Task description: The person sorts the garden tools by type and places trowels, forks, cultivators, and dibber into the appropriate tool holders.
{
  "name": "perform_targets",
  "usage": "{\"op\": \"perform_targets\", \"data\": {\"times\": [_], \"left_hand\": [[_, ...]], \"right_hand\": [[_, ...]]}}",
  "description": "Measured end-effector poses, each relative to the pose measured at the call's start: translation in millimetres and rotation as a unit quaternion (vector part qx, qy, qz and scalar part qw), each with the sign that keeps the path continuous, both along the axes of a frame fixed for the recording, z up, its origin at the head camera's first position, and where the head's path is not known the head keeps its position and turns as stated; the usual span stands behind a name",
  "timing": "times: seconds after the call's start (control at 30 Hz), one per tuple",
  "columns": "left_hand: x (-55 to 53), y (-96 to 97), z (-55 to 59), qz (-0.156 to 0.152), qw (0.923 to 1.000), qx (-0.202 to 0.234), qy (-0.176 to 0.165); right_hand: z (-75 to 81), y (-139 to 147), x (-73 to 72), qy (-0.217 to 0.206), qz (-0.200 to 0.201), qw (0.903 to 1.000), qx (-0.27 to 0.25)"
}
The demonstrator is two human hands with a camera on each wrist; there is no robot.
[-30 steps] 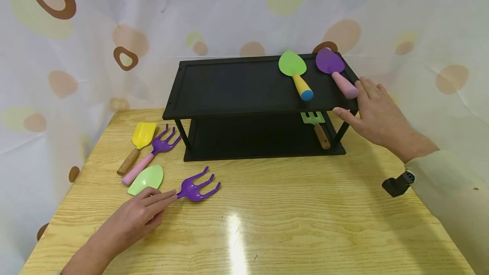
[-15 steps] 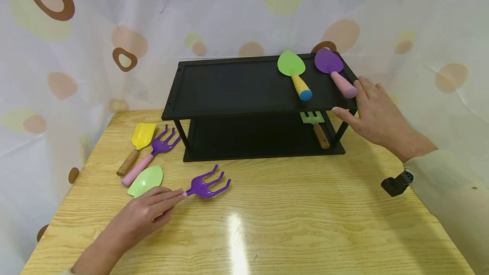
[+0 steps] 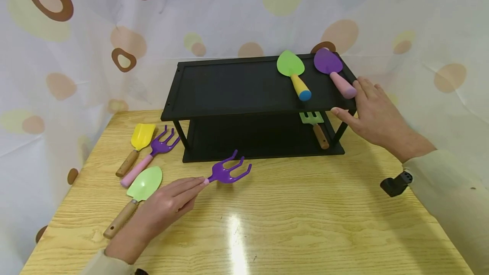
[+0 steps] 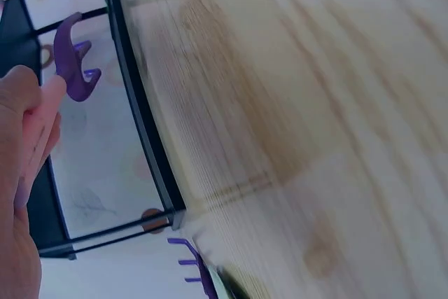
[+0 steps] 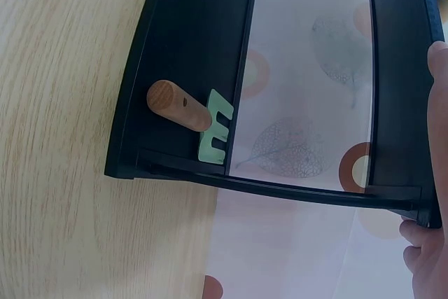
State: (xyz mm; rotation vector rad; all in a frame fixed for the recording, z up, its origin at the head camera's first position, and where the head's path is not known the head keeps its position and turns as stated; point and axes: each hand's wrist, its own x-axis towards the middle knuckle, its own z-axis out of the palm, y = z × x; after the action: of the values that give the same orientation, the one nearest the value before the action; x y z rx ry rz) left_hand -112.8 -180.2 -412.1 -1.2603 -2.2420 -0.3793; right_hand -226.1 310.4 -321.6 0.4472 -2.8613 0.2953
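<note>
My left hand grips the pink handle of a purple hand fork, its tines pointing right just in front of the black two-tier rack. In the left wrist view the curved purple tines stick out past the fingers. My right hand holds the rack's upper right front corner, thumb at the front edge and fingers along the side. On the top shelf lie a green trowel with a yellow handle and a purple trowel with a pink handle. A green hand fork lies on the lower shelf's right end.
Left of the rack, on the wooden table, lie a yellow shovel, a second purple hand fork and a light green trowel with a wooden handle. A patterned cloth hangs behind the rack.
My left hand has carried the purple hand fork right and toward the rack, uncovering the light green trowel's wooden handle. My right hand has stayed at the rack's corner.
</note>
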Motion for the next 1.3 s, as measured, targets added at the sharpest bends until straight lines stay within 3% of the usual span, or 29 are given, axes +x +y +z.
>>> {"op": "perform_targets", "data": {"times": [0.23,0.5,0.8,0.97,1.17,1.3], "left_hand": [[-18.2,28.1,-5.0,0.011,0.9994,-0.006,0.032],[-34.9,63.3,-7.2,0.03,0.9995,0.003,0.001],[-47.0,92.1,-10.2,0.053,0.9984,-0.004,0.017],[-49.6,106.1,-12.8,0.062,0.9977,-0.025,-0.007],[-54.9,124.4,-16.5,0.069,0.9969,-0.007,-0.037],[-59.3,135.0,-18.3,0.092,0.994,-0.001,-0.059]], "right_hand": [[0.8,0,0.9,-0.004,-0.004,1.0,-0.002],[-0.4,0,1.4,-0.005,-0.003,1.0,-0.008],[-0.3,0,2.3,0.0,-0.004,1.0,-0.007],[0.5,-1,1.7,-0.003,-0.008,1.0,-0.004],[1.1,-1,1.9,0.0,-0.008,1.0,-0.006],[0.7,-1,2.1,0.005,-0.005,1.0,-0.006]]}}
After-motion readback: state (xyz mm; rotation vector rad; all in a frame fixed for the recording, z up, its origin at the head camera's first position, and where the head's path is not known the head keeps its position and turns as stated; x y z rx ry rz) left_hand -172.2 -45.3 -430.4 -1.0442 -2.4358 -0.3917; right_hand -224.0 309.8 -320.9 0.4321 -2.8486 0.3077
